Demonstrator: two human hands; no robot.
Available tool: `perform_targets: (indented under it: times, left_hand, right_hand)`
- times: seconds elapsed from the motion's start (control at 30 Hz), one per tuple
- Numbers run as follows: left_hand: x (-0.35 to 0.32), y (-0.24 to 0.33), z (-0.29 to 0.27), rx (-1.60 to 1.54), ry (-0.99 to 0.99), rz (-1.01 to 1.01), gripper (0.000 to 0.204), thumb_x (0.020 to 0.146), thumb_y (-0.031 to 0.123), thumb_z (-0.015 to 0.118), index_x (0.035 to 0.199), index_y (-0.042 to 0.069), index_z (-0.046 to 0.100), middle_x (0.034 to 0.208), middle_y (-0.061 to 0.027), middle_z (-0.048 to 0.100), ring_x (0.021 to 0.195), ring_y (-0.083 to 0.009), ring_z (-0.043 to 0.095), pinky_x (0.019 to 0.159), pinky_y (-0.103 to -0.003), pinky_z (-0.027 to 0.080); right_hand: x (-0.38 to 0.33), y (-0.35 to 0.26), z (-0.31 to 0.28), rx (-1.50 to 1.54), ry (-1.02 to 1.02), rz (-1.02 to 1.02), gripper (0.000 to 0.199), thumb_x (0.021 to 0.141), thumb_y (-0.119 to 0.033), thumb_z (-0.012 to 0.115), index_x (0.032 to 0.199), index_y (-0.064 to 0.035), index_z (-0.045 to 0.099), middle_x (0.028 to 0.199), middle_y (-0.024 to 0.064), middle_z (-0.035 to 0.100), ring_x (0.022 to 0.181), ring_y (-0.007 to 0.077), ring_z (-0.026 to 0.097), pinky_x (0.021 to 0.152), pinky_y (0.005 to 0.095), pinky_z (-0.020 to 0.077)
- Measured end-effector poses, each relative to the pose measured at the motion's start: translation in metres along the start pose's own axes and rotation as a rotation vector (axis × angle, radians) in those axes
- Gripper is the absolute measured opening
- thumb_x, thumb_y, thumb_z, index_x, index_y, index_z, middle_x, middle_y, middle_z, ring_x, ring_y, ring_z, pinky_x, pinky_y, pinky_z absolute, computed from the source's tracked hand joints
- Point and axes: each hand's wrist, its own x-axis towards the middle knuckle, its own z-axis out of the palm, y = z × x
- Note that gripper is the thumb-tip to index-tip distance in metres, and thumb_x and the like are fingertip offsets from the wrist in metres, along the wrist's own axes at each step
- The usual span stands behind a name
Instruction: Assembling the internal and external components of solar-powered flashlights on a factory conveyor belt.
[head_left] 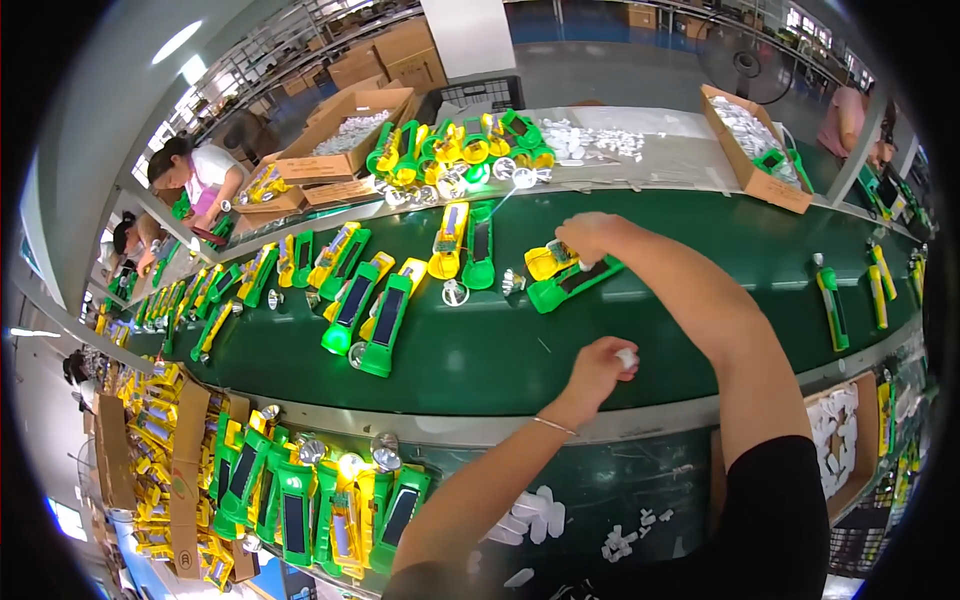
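Note:
My left hand [597, 378], closed, hovers above the near part of the green conveyor belt [480, 375] and pinches a small white plastic piece [627, 358]. Farther out, my right hand [592, 236] has its fingers drawn together at a yellow flashlight housing half [545, 262]. A green flashlight shell [572, 288] with a dark panel lies against that half. Some white shows below the fingertips, but what they grip is hidden. A clear reflector [513, 282] rests just left of the yellow half.
More green-and-yellow flashlights [375, 320] lie along the belt. Others crowd the near bench [590, 465] at lower left, beside loose white parts [535, 515]. A carton of white parts [840, 440] stands at right. Across the belt are cartons [345, 135] and piled flashlights; co-workers [200, 185] sit at far left.

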Motion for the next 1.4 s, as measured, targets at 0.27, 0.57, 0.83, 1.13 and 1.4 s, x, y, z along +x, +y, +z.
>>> perform_targets:
  times: [0.27,0.57,0.83,1.13,1.4]
  left_hand:
    - [-0.060,-0.010,0.001,-0.503,0.279,-0.129,0.030,0.082,0.003,0.049,0.110,-0.006,0.043,0.100,-0.0179,0.052,0.088,-0.0283,0.057,0.079,-0.038,0.049]
    - [-0.115,0.006,0.031,-1.219,-0.046,0.223,0.051,0.085,0.053,0.035,0.117,0.015,0.044,0.111,-0.0061,0.052,0.104,-0.0235,0.051,0.090,-0.045,0.039]
    - [-0.174,-0.019,0.007,-1.171,-0.025,0.175,0.048,0.085,0.047,0.039,0.114,0.009,0.046,0.099,-0.0118,0.056,0.092,-0.0285,0.055,0.083,-0.044,0.044]
    - [-0.214,-0.017,0.010,-0.958,0.155,0.083,0.041,0.091,0.039,0.031,0.118,0.011,0.042,0.101,-0.0090,0.054,0.095,-0.0234,0.052,0.086,-0.038,0.041]
    - [-0.244,-0.013,0.025,-1.037,0.024,0.083,0.042,0.090,0.041,0.037,0.117,0.009,0.041,0.106,-0.0076,0.052,0.094,-0.0209,0.052,0.083,-0.038,0.044]
  right_hand:
    - [-0.132,-0.048,0.015,0.322,0.066,0.025,0.055,0.060,-0.033,0.067,0.095,0.0058,0.049,0.080,0.0204,0.059,0.075,0.0339,0.059,0.065,0.0395,0.0479]
    - [-0.222,-0.174,-0.005,0.431,0.175,0.122,0.056,0.065,-0.032,0.067,0.097,0.0095,0.047,0.091,0.0239,0.053,0.087,0.0352,0.055,0.072,0.0402,0.0470]
    - [-0.290,-0.271,0.007,0.559,0.553,-0.107,0.070,0.067,-0.030,0.070,0.118,0.0037,0.036,0.102,0.0216,0.044,0.095,0.0368,0.047,0.079,0.0419,0.0415]
    - [-0.297,-0.271,0.011,0.957,0.537,-0.057,0.055,0.071,-0.001,0.051,0.123,0.0011,0.034,0.104,0.0203,0.052,0.089,0.0292,0.057,0.074,0.0388,0.0462]
    - [-0.308,-0.285,0.089,1.836,0.489,0.098,0.055,0.085,-0.023,0.052,0.127,0.0041,0.029,0.114,0.0137,0.044,0.106,0.0175,0.043,0.090,0.0309,0.0367]
